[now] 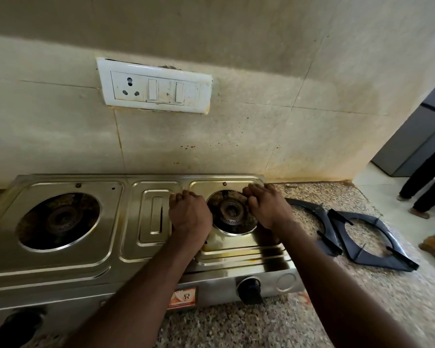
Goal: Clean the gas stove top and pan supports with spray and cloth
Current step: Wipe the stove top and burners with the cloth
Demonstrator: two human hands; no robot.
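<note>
Steel stove [68, 262] on a speckled worktop [362, 302], both hands at the right burner [232, 212].
Nearest, two black knobs [250, 288] sit on the front panel, one blurred at the left. Beyond them the left hand [190, 212] and right hand [266, 207] flank the right burner, fingers curled down at the rim of its opening; whether they pinch anything I cannot tell. It looks as if a part is being freed before wiping, so lifting evenly on both sides, straight up, should keep it from jamming. There are two burners, counting the left burner [60, 218]. Two pan supports [382, 259] lie on the worktop to the right, touching each other. No spray or cloth shows. One socket plate [156, 89] hangs on the wall behind.
</note>
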